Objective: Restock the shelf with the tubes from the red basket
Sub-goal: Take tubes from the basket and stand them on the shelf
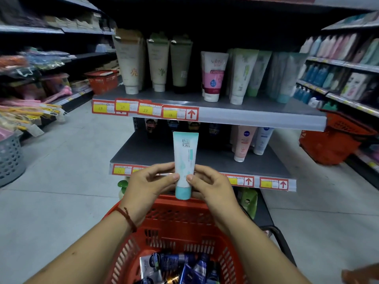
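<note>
A white and teal tube (185, 160) with a teal cap stands upright, cap down, in front of the lower shelf (164, 152). My left hand (147, 187) pinches its lower part from the left, and my right hand (213, 187) pinches it from the right. Below my arms sits the red basket (170, 220), with several dark blue and white tubes (180, 267) lying in its bottom. The upper shelf (246, 117) carries rows of standing tubes, among them a pink and white one (213, 76).
Pink and white tubes (243, 144) stand at the right of the lower shelf, dark tubes at its back. Another red basket (328, 144) sits on the floor at right, a third (102, 80) at far left. A grey bin (10, 158) stands left.
</note>
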`<state>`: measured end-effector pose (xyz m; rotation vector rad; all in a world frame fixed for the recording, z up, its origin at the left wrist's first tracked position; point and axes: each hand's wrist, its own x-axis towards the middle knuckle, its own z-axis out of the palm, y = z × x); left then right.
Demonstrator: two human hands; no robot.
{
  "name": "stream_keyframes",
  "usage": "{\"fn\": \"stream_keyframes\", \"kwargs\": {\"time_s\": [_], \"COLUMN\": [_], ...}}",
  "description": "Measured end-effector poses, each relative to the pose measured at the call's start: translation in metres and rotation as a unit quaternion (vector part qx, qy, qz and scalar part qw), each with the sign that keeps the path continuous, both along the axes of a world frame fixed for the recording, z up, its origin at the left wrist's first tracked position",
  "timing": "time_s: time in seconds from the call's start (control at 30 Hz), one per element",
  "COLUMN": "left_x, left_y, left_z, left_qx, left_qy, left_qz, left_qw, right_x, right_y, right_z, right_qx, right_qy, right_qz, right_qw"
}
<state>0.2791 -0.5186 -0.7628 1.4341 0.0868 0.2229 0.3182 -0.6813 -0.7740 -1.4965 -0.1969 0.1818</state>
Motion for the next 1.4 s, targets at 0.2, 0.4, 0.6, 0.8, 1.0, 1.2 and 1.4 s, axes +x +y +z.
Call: {"fn": "stream_keyframes", "kwargs": {"time_s": [0.2,0.4,0.6,0.8,1.0,1.2,1.4], "left_x": [0.022,0.086,0.166,0.240,0.284,0.299,0.299], "left_y": [-0.037,-0.103,-0.177,-0.228,-0.248,-0.245,-0.246], "left_z": [0.053,0.119,0.163,0.172,0.156,0.134,0.132], "left_qx": [0.039,0.022,0.083,0.154,0.119,0.186,0.260], "left_qy": [-0.069,-0.110,-0.154,-0.150,-0.034,-0.023,-0.046], "left_qz": [-0.019,-0.050,-0.088,-0.131,-0.151,-0.152,-0.122], "left_qw": [0.997,0.992,0.981,0.968,0.981,0.970,0.957], "right_x": [0.026,0.078,0.136,0.206,0.244,0.251,0.243], "right_y": [-0.043,-0.108,-0.183,-0.238,-0.254,-0.258,-0.258], "right_z": [0.057,0.127,0.176,0.186,0.156,0.130,0.126], "right_qx": [-0.034,-0.057,-0.092,-0.147,-0.189,-0.293,-0.353], "right_qy": [-0.068,-0.125,-0.156,-0.165,-0.148,-0.209,-0.261], "right_qz": [-0.002,-0.058,-0.122,-0.170,-0.180,-0.176,-0.185], "right_qw": [0.997,0.989,0.976,0.961,0.954,0.916,0.880]}}
